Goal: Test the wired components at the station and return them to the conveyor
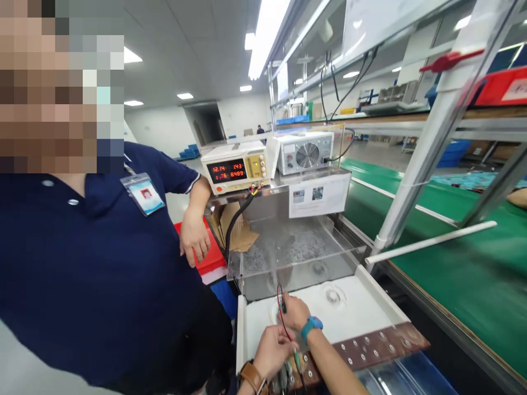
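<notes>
My right hand, with a blue watch on its wrist, is closed in a pinch on thin red and black wires above a white tray. My left hand wears a brown leather strap. It is curled just below and left of the right hand, where the wires run down to a small green part. What its fingers hold is hidden. Both hands are at the tray's near edge, beside a brown strip with screws.
A person in a navy polo stands close on the left, one hand hanging by a red bin. Behind the tray are a clear acrylic box, a power supply with red digits and a fan unit. A green conveyor runs on the right.
</notes>
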`<action>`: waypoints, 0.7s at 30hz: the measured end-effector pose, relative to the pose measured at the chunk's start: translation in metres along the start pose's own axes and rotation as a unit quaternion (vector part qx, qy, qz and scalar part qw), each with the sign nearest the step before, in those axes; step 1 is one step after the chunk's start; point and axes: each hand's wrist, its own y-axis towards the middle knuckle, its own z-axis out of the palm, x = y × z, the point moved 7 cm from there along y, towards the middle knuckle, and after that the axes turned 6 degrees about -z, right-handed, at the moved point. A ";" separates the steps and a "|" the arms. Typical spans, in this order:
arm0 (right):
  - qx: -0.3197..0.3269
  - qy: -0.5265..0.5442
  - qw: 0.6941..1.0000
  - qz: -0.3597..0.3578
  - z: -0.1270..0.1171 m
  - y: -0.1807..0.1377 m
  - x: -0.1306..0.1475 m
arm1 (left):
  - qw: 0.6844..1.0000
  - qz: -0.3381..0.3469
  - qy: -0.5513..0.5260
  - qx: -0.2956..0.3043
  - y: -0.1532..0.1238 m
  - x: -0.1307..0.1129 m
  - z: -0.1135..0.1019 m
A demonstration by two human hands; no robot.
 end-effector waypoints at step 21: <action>-0.367 0.162 0.863 0.308 -0.175 -0.118 -0.179 | 0.982 0.178 -0.055 0.024 -0.022 -0.116 0.021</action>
